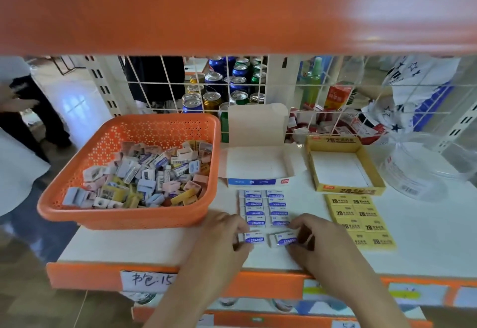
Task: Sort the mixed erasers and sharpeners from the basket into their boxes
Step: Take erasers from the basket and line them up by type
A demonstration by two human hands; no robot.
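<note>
Left hand (222,234) and right hand (318,241), each grip tight on an eraser (254,239), over white shelf (154,246) by orange basket (116,217)

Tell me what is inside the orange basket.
The orange basket holds a loose heap of mixed erasers and sharpeners: white-and-blue, yellow, pink and pale blue pieces. The heap covers the basket floor and whatever lies deeper.
</note>
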